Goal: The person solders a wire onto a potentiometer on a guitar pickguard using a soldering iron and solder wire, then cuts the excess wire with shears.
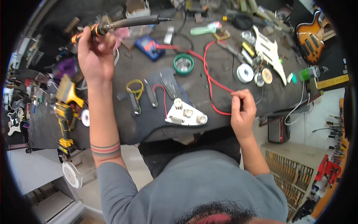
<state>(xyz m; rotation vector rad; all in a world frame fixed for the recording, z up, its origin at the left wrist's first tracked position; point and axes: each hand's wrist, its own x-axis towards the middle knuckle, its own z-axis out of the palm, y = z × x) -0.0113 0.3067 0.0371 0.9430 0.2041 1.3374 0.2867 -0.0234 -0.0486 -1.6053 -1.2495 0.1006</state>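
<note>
My left hand (97, 56), raised at the upper left, is closed around the orange-and-black handle of a soldering iron (130, 22), whose tip points right. My right hand (243, 114) is closed in a pinch near the table's front edge. A red cable (218, 85) loops against it, and a thin grey wire (260, 98) runs to its far side. What lies inside the pinch is hidden. Between my hands sits a white triangular plate (173, 112) with round metal pots. A red wire (165, 98) links it to slim dark guitar pickups (151, 93).
Behind these are a green round tin (183, 64) and a blue multimeter (150, 47). Solder spools (245, 72) and a white pickguard (269, 50) lie at the right. A yellow cordless drill (65, 115) stands at the left edge. A sunburst guitar (310, 39) is at the far right.
</note>
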